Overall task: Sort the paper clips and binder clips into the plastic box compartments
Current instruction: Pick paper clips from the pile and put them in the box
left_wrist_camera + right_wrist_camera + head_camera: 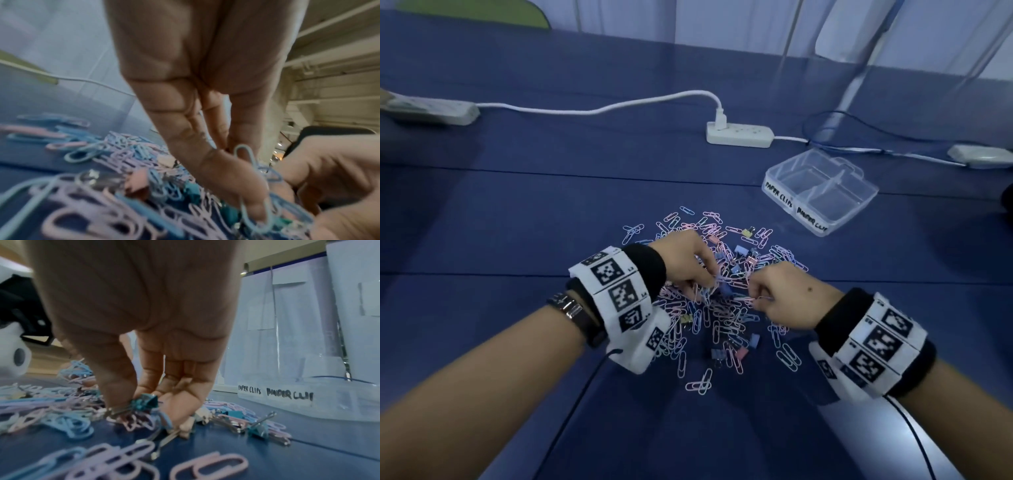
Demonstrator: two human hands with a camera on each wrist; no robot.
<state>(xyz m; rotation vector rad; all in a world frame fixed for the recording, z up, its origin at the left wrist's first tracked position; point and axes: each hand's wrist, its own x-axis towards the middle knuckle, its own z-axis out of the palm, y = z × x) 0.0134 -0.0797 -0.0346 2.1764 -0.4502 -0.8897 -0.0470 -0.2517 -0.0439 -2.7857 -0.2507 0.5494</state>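
Note:
A pile of pink and blue paper clips (pixel 722 308) mixed with several binder clips (pixel 741 249) lies on the blue table. My left hand (pixel 710 282) reaches into its middle and pinches a few blue paper clips (pixel 257 211) between thumb and fingertips (pixel 252 209). My right hand (pixel 755 295) faces it from the right, pinching a teal binder clip (pixel 146 401) with pink paper clips tangled under it. The clear plastic box (pixel 859 202) stands open at the far right, labelled "paper clips" and "binder clips" (pixel 290 396). Its compartments look empty.
A white power strip (pixel 738 134) with its cable lies behind the pile, another power strip (pixel 434 110) at the far left. A blue wire (pixel 835 137) loops behind the box. A few paper clips (pixel 702 380) lie loose near me.

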